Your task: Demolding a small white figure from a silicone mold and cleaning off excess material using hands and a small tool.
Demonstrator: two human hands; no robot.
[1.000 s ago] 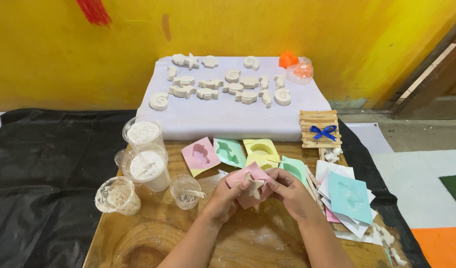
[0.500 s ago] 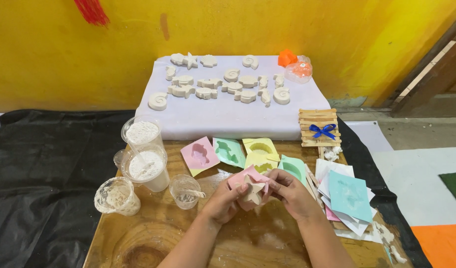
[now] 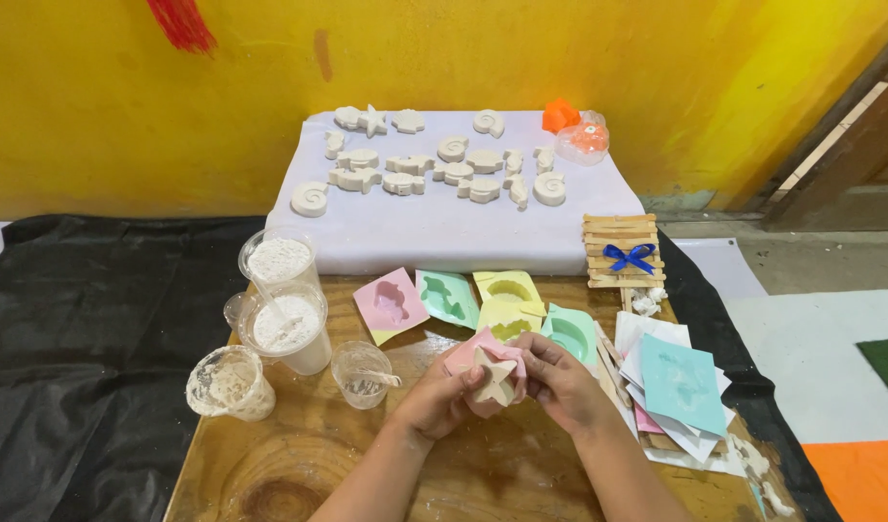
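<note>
Yellow wall behind, wooden bench (image 3: 299, 474) under your hands, black sheet (image 3: 77, 338) spread at far left. Left side of the bench: a crusted plastic cup (image 3: 229, 384), then two taller cups of white powder (image 3: 278, 259) (image 3: 287, 327), the nearer one with a stick in it, then a small clear cup (image 3: 361, 374) with a stirrer. Behind, a white cloth-covered board (image 3: 434, 232) carries rows of pale plaster casts (image 3: 444, 169): shells, starfish, fish shapes. Below it lie flat soft moulds: pink (image 3: 390, 304), teal (image 3: 447, 296), yellow (image 3: 507, 287), a green one (image 3: 572, 331) just beside your right hand.

Centre: your left hand (image 3: 436, 398) and right hand (image 3: 552, 379) meet on a pink mould (image 3: 468, 358) held just above the bench. Both grips are pressed onto it, fingers curled round its edges, thumbs on top. A pale star-shaped cast (image 3: 494, 377) sits in the mould, face up, between your thumbs, partly raised out of the pink.

Right: a stack of wooden sticks with a blue bow (image 3: 626, 253), then a pile of white, pink and teal sheets (image 3: 681, 387) at the bench edge. An orange piece (image 3: 560, 114) and a clear tub (image 3: 587, 140) sit at the back right of the cloth.
</note>
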